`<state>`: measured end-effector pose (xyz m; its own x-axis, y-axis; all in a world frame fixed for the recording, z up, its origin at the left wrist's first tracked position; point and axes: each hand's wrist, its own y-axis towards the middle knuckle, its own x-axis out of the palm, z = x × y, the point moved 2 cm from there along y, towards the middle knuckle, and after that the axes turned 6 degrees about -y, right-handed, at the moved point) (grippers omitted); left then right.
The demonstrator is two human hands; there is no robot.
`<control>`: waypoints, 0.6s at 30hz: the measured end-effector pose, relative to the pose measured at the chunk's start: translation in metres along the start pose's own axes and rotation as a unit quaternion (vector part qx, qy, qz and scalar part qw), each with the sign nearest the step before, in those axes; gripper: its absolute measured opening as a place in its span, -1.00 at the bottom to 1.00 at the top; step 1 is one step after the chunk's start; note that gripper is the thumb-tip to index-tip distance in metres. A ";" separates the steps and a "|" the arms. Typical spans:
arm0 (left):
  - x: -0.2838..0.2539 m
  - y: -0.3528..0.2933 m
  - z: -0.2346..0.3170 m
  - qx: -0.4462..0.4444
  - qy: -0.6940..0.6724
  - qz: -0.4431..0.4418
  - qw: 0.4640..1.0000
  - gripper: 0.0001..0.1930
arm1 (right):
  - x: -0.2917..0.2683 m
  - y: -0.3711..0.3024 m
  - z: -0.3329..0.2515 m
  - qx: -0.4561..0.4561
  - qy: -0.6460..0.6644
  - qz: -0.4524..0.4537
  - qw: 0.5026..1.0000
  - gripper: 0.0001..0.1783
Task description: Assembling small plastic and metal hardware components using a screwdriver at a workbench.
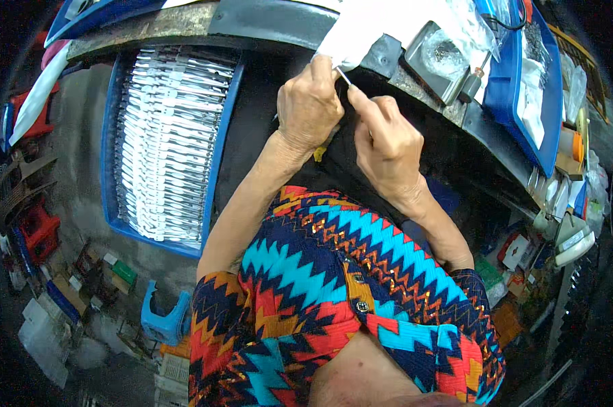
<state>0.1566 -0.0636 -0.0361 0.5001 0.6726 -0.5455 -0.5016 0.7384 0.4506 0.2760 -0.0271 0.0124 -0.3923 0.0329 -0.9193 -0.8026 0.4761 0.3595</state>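
Left, a blue tray (224,139) carries rows of pale pieces (164,149). The left hand (310,105) curls its fingers near the bench (272,22) edge; their tips are partly hidden, so I cannot tell what they pinch. From them a thin strip (344,76) runs to the right hand (388,144), whose thumb and forefinger pinch its near end. Keeping the left hand steady and the right pinch light should avoid bending it.

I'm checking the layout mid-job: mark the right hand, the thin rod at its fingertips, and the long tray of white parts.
Right hand (388,146): head view, back of the hand.
Thin rod (344,76): head view, its exposed middle.
Tray (223,139): head view, its blue right wall.
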 end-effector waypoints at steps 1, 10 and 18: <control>0.000 0.000 -0.001 -0.001 0.001 -0.003 1.000 -0.89 | -0.001 0.002 0.001 0.022 0.059 -0.007 0.998 -0.57; -0.003 0.001 0.003 -0.001 0.002 0.003 1.000 -0.89 | -0.004 0.004 -0.003 -0.017 -0.034 -0.023 0.999 -0.63; -0.002 -0.001 0.000 0.002 0.019 0.022 1.000 -0.89 | -0.008 0.010 -0.002 0.057 0.128 -0.055 0.989 -0.60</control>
<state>0.1566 -0.0654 -0.0352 0.4496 0.7025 -0.5517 -0.5192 0.7081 0.4785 0.2706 -0.0247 0.0237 -0.4178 -0.2405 -0.8761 -0.7961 0.5616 0.2255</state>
